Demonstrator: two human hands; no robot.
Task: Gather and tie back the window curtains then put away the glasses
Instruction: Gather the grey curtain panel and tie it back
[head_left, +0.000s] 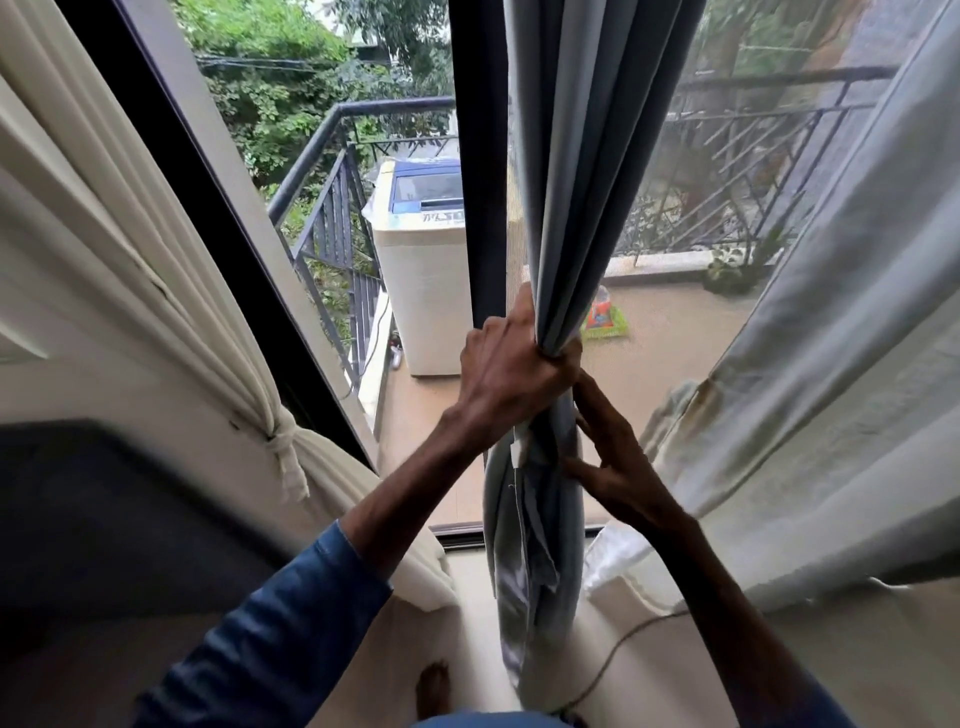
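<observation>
A grey-blue curtain (566, 156) hangs in the middle of the window, bunched into a narrow column. My left hand (511, 364) grips the bunch tightly at mid height. Just below and to the right, my right hand (618, 467) touches the lower part of the same bunch with fingers spread and fairly straight. At the left a cream curtain (130, 249) is gathered and held by a knotted tie (283, 447). A pale sheer curtain (831, 338) hangs loose at the right. No glasses are in view.
Beyond the glass lies a balcony with a white washing machine (421, 270), a dark railing (332, 208) and a small orange object (602, 314) on the floor. A thin cord (623, 649) runs across the indoor floor. A dark surface (104, 519) sits at lower left.
</observation>
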